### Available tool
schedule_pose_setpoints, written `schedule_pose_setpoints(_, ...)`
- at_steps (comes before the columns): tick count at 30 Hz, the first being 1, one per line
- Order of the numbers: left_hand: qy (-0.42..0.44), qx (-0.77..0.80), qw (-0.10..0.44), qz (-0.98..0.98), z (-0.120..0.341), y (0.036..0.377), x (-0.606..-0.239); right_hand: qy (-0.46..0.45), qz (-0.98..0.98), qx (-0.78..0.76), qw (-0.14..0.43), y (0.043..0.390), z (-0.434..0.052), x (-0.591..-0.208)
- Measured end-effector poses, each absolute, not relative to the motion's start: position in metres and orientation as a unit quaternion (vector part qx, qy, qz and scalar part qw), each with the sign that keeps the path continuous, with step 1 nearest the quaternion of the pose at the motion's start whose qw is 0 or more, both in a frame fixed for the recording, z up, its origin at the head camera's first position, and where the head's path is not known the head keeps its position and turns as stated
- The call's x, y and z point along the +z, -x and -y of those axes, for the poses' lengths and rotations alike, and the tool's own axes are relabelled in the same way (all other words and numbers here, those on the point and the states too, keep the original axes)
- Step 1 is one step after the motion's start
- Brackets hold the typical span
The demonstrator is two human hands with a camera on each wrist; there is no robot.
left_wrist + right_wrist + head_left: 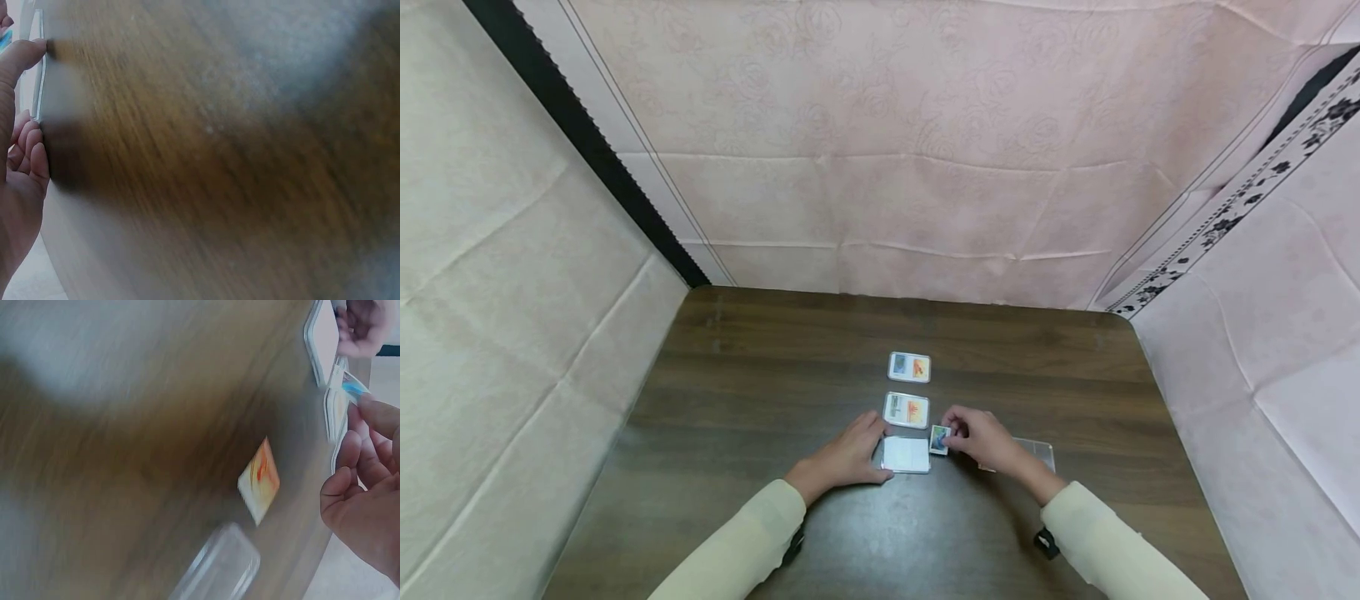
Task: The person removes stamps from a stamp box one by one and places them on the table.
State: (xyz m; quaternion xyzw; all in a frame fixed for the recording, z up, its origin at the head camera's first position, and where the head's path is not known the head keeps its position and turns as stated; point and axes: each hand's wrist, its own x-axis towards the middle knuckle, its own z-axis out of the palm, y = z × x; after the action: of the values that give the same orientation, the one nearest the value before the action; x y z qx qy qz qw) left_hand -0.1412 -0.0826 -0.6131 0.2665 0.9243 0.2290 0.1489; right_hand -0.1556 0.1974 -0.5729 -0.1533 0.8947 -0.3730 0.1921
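Dark wood-grain table [737, 400], clear plastic case [906, 455], pink cloth backdrop [925, 167]

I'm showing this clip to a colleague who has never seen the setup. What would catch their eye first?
Probably the two hands meeting at the near middle of the dark wooden table: the left hand rests against a blank white card case, while the right hand pinches a small blue picture card beside it. Behind them, two cases with colourful cards lie in a row running away from the person.
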Motion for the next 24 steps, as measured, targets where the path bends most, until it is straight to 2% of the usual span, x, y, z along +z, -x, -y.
schedule_pose_setpoints(14,-0.281,0.228,0.13,-0.923,0.084,0.141,-0.616,0.115,-0.91,-0.326,0.231,0.158,-0.227,-0.58)
schedule_pose_setpoints(24,-0.275,0.226,0.139,-0.924,0.083,0.142,-0.613,0.146,-0.935,-0.262,0.191,0.152,-0.223,-0.587)
